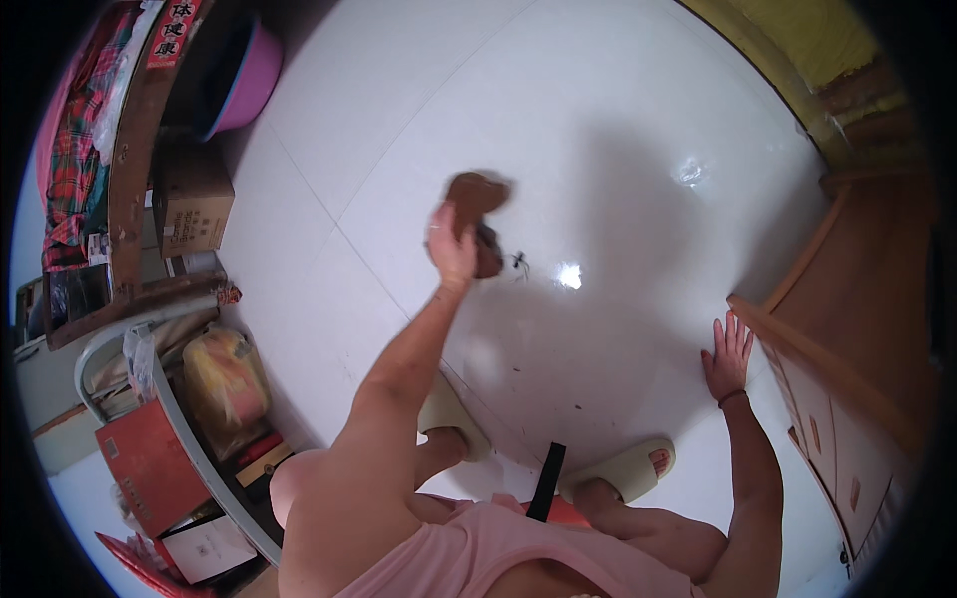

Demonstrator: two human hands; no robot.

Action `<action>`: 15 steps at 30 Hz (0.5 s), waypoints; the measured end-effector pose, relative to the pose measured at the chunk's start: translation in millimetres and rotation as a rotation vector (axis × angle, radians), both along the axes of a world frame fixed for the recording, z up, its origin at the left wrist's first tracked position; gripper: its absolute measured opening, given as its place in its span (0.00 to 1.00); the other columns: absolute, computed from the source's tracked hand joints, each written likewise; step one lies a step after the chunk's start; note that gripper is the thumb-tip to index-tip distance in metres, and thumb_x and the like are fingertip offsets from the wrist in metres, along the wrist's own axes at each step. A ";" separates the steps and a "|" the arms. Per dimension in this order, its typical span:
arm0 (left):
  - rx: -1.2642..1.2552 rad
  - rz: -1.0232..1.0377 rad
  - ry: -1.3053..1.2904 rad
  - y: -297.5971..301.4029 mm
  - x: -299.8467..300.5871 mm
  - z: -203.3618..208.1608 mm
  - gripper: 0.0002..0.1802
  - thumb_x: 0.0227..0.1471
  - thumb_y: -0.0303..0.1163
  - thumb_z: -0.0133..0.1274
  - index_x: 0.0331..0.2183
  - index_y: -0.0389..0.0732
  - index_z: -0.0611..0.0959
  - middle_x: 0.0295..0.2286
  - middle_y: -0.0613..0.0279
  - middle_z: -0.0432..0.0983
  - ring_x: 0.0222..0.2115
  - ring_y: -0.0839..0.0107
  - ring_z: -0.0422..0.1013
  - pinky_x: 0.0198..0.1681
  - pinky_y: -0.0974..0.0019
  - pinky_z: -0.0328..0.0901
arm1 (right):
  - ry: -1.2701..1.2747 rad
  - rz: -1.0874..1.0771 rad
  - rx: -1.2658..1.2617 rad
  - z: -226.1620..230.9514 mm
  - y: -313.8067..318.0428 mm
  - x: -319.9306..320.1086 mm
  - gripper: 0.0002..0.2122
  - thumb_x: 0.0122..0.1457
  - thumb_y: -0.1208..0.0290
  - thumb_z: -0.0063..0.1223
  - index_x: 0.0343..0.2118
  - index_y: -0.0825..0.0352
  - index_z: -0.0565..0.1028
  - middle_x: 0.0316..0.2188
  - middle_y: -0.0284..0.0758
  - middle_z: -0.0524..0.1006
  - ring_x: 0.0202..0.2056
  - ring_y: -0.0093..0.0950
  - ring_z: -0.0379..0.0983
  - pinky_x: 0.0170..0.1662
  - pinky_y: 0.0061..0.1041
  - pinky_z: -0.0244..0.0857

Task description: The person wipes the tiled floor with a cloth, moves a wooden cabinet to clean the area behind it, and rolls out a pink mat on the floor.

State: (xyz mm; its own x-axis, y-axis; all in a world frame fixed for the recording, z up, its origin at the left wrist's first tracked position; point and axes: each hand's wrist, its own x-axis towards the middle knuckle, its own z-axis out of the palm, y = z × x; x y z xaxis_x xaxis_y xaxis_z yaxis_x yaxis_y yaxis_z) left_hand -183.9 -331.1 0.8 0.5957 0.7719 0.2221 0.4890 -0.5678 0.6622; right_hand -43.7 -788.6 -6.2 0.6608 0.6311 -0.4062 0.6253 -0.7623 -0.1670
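Left hand works over glossy white tile floor; right hand splayed by brown-and-white wooden cabinet. Left grips blurred brown cloth-like bundle, apparently floor-level. Probably wiping; next move calls for catching spindly black scrap alongside.

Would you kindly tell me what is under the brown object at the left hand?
White tiled floor shows around the brown object, with a dark spider-like thing beside it; whatever lies directly under it and the left hand is covered.
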 end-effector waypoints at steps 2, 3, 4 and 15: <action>0.105 0.186 0.208 45.2 -7.8 -11.1 0.26 0.41 0.32 0.50 0.45 0.38 0.67 0.46 0.53 0.60 0.47 0.57 0.56 0.49 0.56 0.51 | 0.004 -0.001 -0.002 0.7 2.4 -0.3 0.29 0.46 0.66 0.49 0.53 0.63 0.54 0.57 0.38 0.44 0.58 0.39 0.35 0.57 0.44 0.28; 0.090 0.279 0.327 54.9 -3.2 -14.4 0.27 0.42 0.34 0.49 0.46 0.39 0.66 0.49 0.55 0.56 0.49 0.58 0.53 0.50 0.55 0.49 | 0.008 -0.007 -0.009 -0.2 0.7 -0.4 0.29 0.46 0.66 0.49 0.53 0.62 0.54 0.57 0.39 0.44 0.58 0.39 0.36 0.57 0.44 0.28; 0.085 0.357 0.364 61.3 4.1 -18.9 0.27 0.43 0.37 0.48 0.47 0.41 0.65 0.50 0.57 0.54 0.51 0.59 0.50 0.51 0.53 0.46 | 0.000 -0.002 0.004 -2.0 -1.1 -1.0 0.29 0.46 0.66 0.50 0.53 0.62 0.54 0.57 0.38 0.44 0.58 0.39 0.36 0.57 0.44 0.29; 0.201 0.174 0.588 35.1 171.6 -36.6 0.30 0.46 0.55 0.38 0.48 0.48 0.66 0.54 0.72 0.46 0.55 0.67 0.42 0.49 0.41 0.38 | 0.068 -0.011 -0.013 -2.2 -8.6 2.0 0.30 0.47 0.59 0.49 0.53 0.60 0.53 0.57 0.37 0.44 0.56 0.40 0.40 0.54 0.48 0.35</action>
State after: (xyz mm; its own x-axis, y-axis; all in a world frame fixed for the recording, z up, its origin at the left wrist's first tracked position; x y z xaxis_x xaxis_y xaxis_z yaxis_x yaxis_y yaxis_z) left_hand -12.3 -296.0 -35.8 0.5320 0.8455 0.0466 0.8338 -0.5327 0.1448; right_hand -41.7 -797.2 -8.3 0.6385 0.6183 -0.4583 0.6045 -0.7714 -0.1986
